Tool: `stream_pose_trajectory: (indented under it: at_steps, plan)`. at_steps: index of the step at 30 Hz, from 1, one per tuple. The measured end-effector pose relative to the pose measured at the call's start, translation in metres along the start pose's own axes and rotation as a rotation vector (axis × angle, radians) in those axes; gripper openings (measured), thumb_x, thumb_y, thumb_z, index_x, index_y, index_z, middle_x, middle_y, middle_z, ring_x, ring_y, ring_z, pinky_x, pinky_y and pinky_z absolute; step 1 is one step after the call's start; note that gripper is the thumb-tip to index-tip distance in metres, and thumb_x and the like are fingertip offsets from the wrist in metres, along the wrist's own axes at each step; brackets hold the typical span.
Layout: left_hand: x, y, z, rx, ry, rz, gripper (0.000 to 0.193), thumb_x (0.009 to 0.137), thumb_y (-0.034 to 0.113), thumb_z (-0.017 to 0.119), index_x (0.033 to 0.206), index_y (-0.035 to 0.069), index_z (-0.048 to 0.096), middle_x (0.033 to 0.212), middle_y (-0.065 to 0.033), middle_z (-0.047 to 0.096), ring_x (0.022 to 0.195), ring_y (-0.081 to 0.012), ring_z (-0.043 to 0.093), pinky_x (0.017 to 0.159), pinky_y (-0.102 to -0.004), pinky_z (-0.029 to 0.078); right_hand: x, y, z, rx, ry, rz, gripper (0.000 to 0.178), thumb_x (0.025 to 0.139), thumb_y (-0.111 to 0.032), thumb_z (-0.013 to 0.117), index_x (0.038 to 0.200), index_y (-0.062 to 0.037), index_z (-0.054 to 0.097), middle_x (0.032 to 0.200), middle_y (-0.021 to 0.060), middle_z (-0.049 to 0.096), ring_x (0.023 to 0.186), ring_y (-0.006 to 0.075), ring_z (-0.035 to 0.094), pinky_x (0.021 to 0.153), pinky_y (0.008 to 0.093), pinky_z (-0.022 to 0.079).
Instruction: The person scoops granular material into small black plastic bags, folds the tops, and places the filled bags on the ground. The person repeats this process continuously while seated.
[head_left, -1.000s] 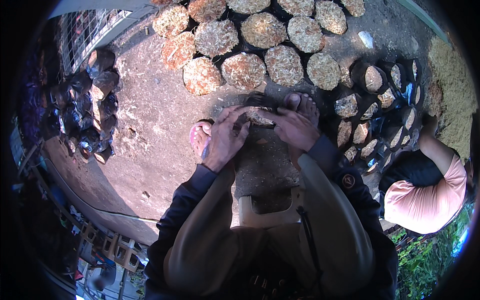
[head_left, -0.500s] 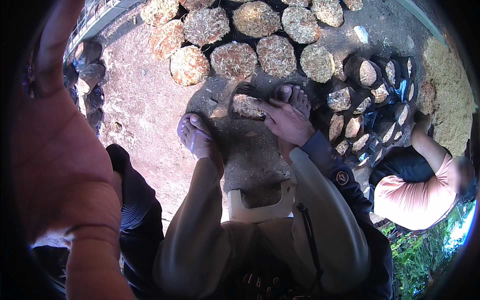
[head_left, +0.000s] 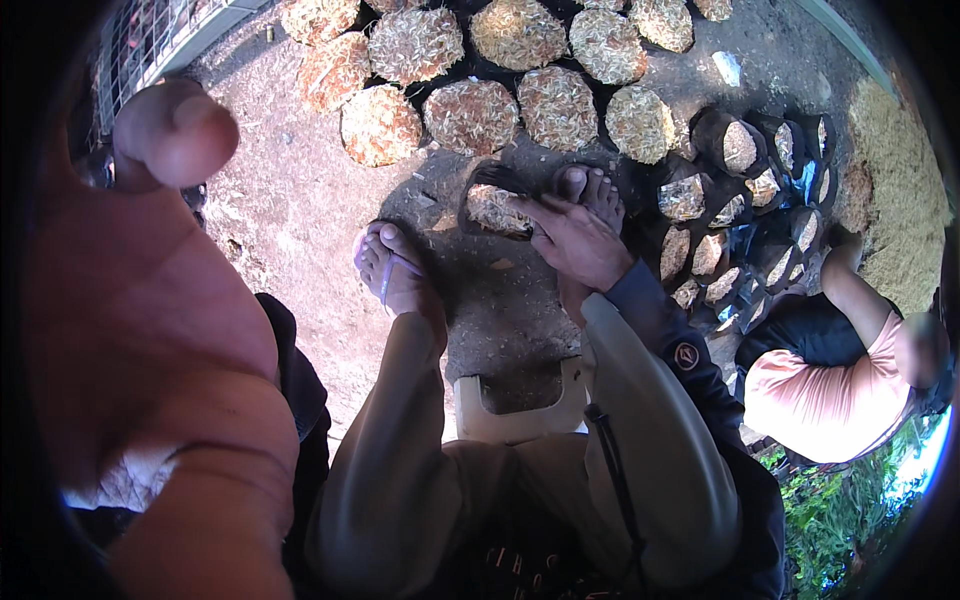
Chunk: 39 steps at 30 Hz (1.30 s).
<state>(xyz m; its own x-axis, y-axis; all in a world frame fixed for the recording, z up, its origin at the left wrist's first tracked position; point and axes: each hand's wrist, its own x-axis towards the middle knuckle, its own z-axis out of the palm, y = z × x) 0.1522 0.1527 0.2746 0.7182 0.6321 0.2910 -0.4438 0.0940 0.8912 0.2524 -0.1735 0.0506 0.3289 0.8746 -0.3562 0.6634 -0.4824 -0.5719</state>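
Note:
My left hand (head_left: 160, 310) is raised large and close at the left, palm showing and thumb bent over at the top. Nothing shows in it; the other fingers fade into the dark rim. Low between my feet stands a small black plastic bag (head_left: 497, 210), filled with a brownish mix of pale, husk-like shreds. My right hand (head_left: 585, 243) has hold of the bag's right edge, its index finger lying over the filling. The bag's loose upper rim folds up at its far side.
Larger filled bags (head_left: 471, 117) stand in rows ahead. Smaller black bags (head_left: 707, 254) crowd the right, beside a tan heap (head_left: 895, 200). A person (head_left: 820, 390) bends there, one arm toward those bags. A pale stool (head_left: 520, 425) is beneath me; a wire mesh panel (head_left: 150, 45) stands far left.
My left hand has shifted right and turned; its upper digit, stretched upward before, is now bent over. My right hand stays on the bag with hardly any movement.

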Motion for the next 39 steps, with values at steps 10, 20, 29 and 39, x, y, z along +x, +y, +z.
stream_pose_trajectory:
  at_steps: [10, 20, 29, 39]
  plan:
    - [-0.043, -0.001, 0.014, 0.241, -0.106, 0.111, 0.056, 0.087, 0.032, 0.079, 0.131, 0.006, 0.055, 0.132, -0.0104, 0.063, 0.113, -0.0231, 0.060, 0.103, -0.0502, 0.040, 0.002, -0.002, -0.006, 0.043, -0.075, 0.033, 0.057, 0.088, -0.014, 0.061, 0.144, -0.0217, 0.056, 0.122, 0.0181, 0.067, 0.109, 0.0438, 0.064, 0.108, 0.0546, 0.043]
    - [-0.052, -0.004, 0.026, 0.421, -0.456, 0.163, 0.061, 0.087, 0.027, 0.080, 0.133, 0.006, 0.046, 0.124, -0.0154, 0.064, 0.105, -0.0242, 0.064, 0.092, -0.0447, 0.046, 0.001, 0.001, 0.002, 0.103, -0.023, 0.013, 0.054, 0.087, -0.019, 0.066, 0.140, -0.0208, 0.058, 0.117, 0.0125, 0.068, 0.105, 0.0390, 0.067, 0.100, 0.0541, 0.046]
    - [-0.044, -0.013, 0.023, 0.430, -0.497, 0.188, 0.066, 0.088, 0.022, 0.081, 0.136, 0.005, 0.038, 0.118, -0.0200, 0.065, 0.097, -0.0251, 0.068, 0.083, -0.0397, 0.051, 0.002, 0.002, 0.002, 0.106, -0.068, 0.040, 0.053, 0.091, -0.012, 0.059, 0.144, -0.0200, 0.057, 0.128, 0.0197, 0.066, 0.110, 0.0435, 0.065, 0.105, 0.0516, 0.046]
    - [-0.047, -0.039, 0.004, 0.336, -0.434, 0.208, 0.073, 0.088, 0.017, 0.081, 0.138, 0.005, 0.029, 0.110, -0.0250, 0.066, 0.089, -0.0262, 0.072, 0.072, -0.0342, 0.057, 0.002, 0.000, -0.003, 0.187, -0.024, -0.015, 0.048, 0.093, -0.015, 0.058, 0.141, -0.0190, 0.058, 0.123, 0.0186, 0.067, 0.106, 0.0439, 0.065, 0.100, 0.0511, 0.048]
